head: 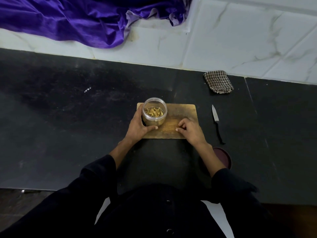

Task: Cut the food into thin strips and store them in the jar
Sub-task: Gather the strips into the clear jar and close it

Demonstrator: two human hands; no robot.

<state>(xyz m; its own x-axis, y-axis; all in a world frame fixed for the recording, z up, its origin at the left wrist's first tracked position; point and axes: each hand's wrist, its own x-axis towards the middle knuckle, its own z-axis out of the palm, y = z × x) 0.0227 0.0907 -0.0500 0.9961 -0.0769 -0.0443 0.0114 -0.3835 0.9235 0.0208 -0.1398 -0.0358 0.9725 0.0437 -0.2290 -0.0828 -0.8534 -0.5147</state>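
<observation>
Sleeves (96,179): dark; both forearms are seen reaching up from 6 o'clock toward the board.
Lid (223,158): a dark red disc is seen on the counter at 4 o'clock from the board, partly hidden by the right forearm.
Counter (68,134): black and scuffed; everything below is carried on it.
Board (181,114): a worn wooden rectangle lies at the centre, its near edge toward the person.
Right hand (189,130): rested on the board's near right part; the fingers are curled, thumb and forefinger pressed together at the tip. Whether a strip is pinched there cannot be told.
Left hand (138,127): wrapped around the jar's left and near side, the thumb laid across its base, so the jar is gripped.
Jar (154,111): clear plastic, upright, uncapped, set on the board's left end at 9 o'clock.
Strips (154,112): thin yellow-brown pieces are held in the jar's bottom.
Knife (216,123): laid on the counter at 3 o'clock from the board, apart from it, blade pointing away, dark handle toward the person.
Cloth (218,81): checked, folded, placed at 1 o'clock, near the wall.
Wall (240,40): pale marbled tiles.
Fabric (77,19): purple, draped at 11 o'clock against the tiles.
</observation>
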